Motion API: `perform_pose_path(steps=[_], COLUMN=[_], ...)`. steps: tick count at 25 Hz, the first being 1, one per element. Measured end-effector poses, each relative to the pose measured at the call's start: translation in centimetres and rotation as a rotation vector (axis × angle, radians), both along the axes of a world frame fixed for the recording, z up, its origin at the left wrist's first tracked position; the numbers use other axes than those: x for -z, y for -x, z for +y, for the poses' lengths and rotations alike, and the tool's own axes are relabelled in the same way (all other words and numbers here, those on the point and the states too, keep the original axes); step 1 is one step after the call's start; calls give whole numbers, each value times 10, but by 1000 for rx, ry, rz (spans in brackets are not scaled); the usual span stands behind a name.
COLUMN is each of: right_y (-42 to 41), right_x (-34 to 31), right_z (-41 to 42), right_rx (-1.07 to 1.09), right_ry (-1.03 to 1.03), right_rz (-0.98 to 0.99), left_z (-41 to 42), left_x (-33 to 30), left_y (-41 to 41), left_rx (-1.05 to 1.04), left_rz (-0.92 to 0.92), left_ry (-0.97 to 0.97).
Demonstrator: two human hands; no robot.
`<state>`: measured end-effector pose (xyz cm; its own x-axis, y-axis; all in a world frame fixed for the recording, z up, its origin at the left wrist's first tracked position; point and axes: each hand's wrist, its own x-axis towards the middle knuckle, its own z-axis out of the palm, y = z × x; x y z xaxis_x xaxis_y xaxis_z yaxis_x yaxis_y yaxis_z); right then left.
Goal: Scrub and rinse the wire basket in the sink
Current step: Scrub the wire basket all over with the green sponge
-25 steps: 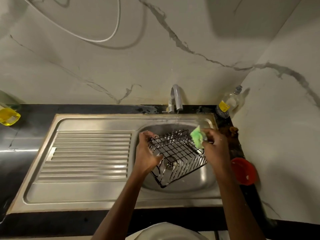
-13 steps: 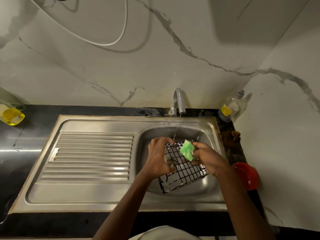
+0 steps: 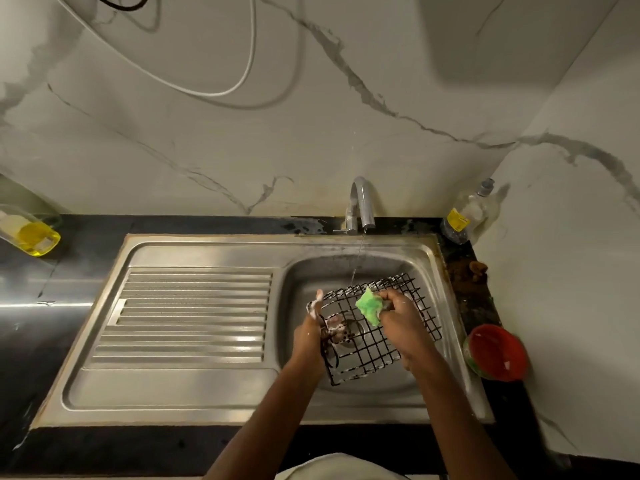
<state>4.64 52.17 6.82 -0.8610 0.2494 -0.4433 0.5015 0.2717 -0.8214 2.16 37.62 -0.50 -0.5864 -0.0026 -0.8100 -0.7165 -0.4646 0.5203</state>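
A black wire basket (image 3: 372,348) lies tilted in the steel sink bowl (image 3: 304,271), over the drain. My left hand (image 3: 311,332), wet with foam, grips the basket's left rim. My right hand (image 3: 400,315) pinches a green scrub sponge (image 3: 369,304) and presses it against the basket's grid near the far edge. A thin stream of water falls from the tap (image 3: 362,202) onto the basket's far side.
The ribbed steel draining board (image 3: 194,317) lies left of the bowl. A red bowl (image 3: 497,351) sits on the black counter at right, a clear bottle (image 3: 465,216) in the back right corner, a bottle of yellow liquid (image 3: 29,232) at far left.
The basket has turned and lies flatter in the bowl. My left hand shifted down along its left rim. My right hand slid the sponge across the grid.
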Motion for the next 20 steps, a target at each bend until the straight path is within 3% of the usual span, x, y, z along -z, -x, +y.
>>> perform_pose_path(steps=[7, 12, 16, 20], right_y=[-14, -10, -8, -17], right_x=[-13, -12, -8, 3], right_z=[-14, -6, -18, -39], right_rx=[-2, 69, 115, -108], right_ry=[96, -491, -584, -761], right_rz=[111, 340, 724, 674], left_z=[-16, -21, -16, -13], left_x=[-10, -19, -28, -26], left_y=[5, 10, 7, 2], left_rx=[-155, -176, -144, -76], left_rz=[26, 86, 103, 132], left_ry=[59, 1, -53, -59])
